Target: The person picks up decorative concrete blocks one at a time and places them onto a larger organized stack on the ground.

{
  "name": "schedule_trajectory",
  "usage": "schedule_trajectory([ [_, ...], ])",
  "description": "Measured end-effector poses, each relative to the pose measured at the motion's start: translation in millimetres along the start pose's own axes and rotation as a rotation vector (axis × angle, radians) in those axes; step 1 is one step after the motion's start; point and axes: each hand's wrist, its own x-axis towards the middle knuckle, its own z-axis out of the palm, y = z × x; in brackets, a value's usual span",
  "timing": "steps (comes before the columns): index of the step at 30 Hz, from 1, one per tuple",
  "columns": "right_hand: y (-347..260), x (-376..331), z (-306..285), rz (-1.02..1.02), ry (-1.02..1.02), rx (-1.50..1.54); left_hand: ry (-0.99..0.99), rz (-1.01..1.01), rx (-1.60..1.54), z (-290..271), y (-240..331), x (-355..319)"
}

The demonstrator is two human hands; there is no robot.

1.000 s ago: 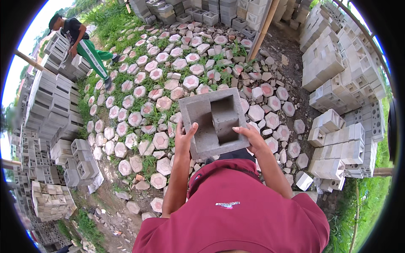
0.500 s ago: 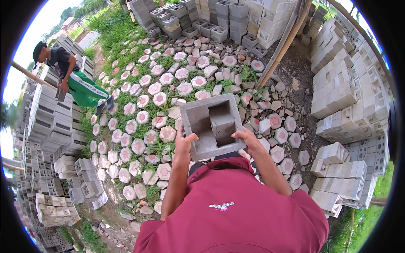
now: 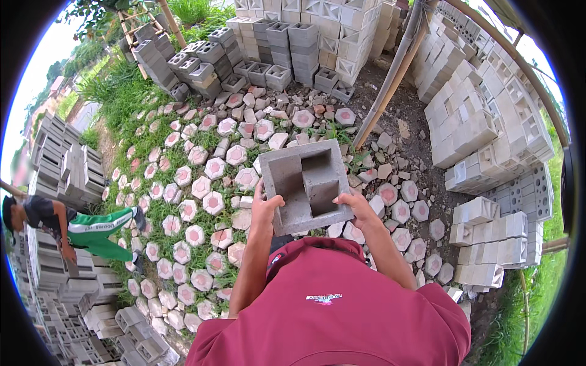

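Observation:
Held out in front of my maroon shirt is a grey concrete block (image 3: 287, 186) with a square outline and inner dividing walls that form open hollows. My left hand (image 3: 265, 207) grips its left side, thumb over the top edge. On the opposite side my right hand (image 3: 359, 207) clasps the lower right edge, its thumb reaching to the rim. The fingers beneath the block are mostly hidden. Below the block lies ground laid with hexagonal pavers (image 3: 213, 202), white with reddish centres, with grass growing between them.
Stacked grey blocks (image 3: 287, 46) stand at the far side, beside leaning bamboo poles (image 3: 394, 73). Pale block stacks (image 3: 467, 128) line the right, more stacks (image 3: 67, 161) the left. A person in green trousers (image 3: 101, 232) walks at left. Broken rubble (image 3: 378, 158) covers ground ahead.
My view has shifted forward and rightward over the ground, bringing the far stacks nearer. The person at left now appears lower in view. Both my hands keep the block in much the same position.

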Motion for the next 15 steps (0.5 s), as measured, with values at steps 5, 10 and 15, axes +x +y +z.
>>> schedule_trajectory([
  [5, -13.2, 84.9, 42.1, 0.006, 0.095, 0.100, -0.074, -0.007, 0.084, -9.3, 65.9, 96.9],
  [10, -36.7, 156.7, 105.5, -0.030, 0.158, 0.079, -0.117, -0.036, 0.116, -49.7, 110.5, 186.3],
  [15, -40.9, 218.7, 133.9, 0.042, 0.163, 0.141, -0.107, -0.103, 0.176, -64.8, 146.0, 247.7],
])
